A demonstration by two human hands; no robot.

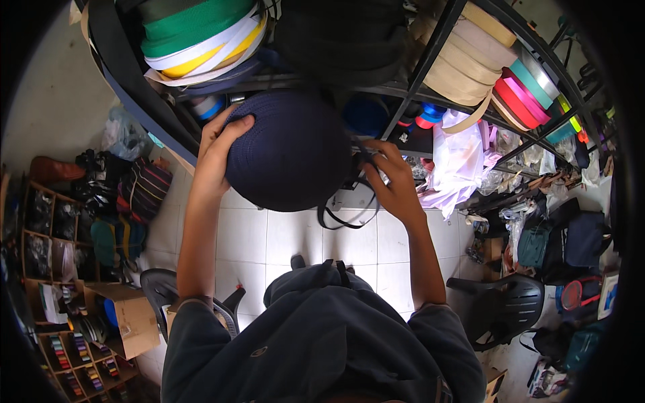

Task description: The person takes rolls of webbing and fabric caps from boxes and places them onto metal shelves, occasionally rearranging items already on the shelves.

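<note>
The left hand (218, 151) cups the big navy webbing roll (289, 151) at the shelf (403, 94); right hand (393, 181) fingers pinch its loose strap end (346, 218). Steadying the roll should keep the strap feeding flat.

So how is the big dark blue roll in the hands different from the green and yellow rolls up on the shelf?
The dark blue roll is one plain colour; the shelf stack mixes green, white and yellow bands. The blue roll is held off the shelf, with the left hand spread on its edge and the right hand at its other side; the stack rests on the rack, untouched. Both are round coils of woven strap.
</note>
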